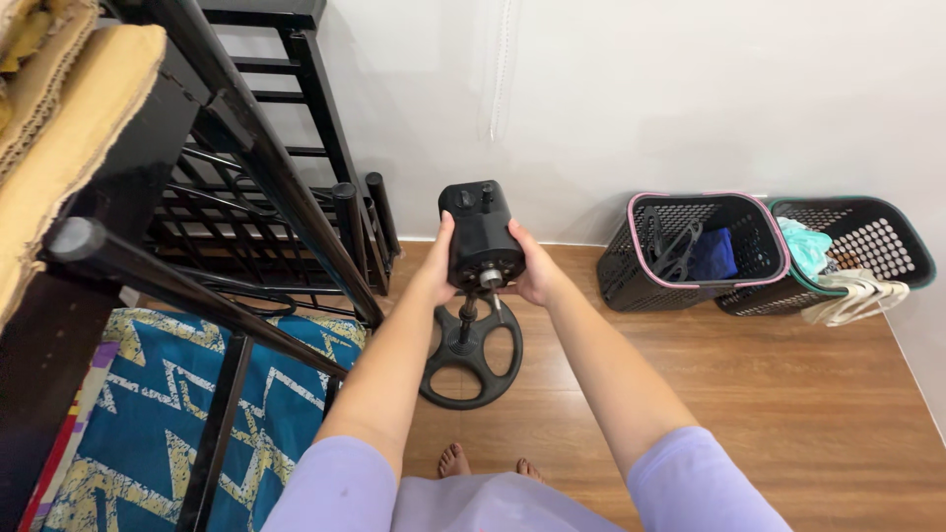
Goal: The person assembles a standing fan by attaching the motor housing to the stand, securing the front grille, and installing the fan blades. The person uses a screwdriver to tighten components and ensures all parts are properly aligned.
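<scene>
You held the black fan motor (481, 236) between both hands: left hand (437, 268) clamped on its left side, right hand (533, 271) on its right. The motor sat atop its pole over the round base (473, 357) on the wood floor (749, 384), near two baskets (690, 251).

Bright, even indoor light; soft shadows on the white wall at upper centre. Sharp focus throughout, wide-angle bending toward the frame edges.
</scene>
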